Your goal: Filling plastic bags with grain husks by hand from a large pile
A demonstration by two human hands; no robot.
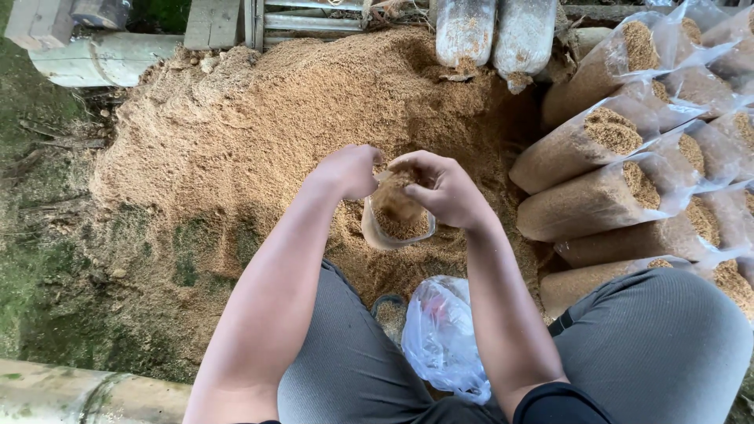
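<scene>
I am pinching the rim of a clear plastic bag [395, 217] with my left hand [349, 170] and right hand [444, 188] over the tan sawdust heap [259, 126] — it is barely filled, many packed bags [597, 202] lying beside.

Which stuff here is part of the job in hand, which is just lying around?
In use:
- left hand and right hand, holding open a clear bag part full of sawdust
- sawdust pile
- stacked filled bags

Lying about:
- crumpled plastic bags between the knees
- pipe
- wooden planks
</scene>
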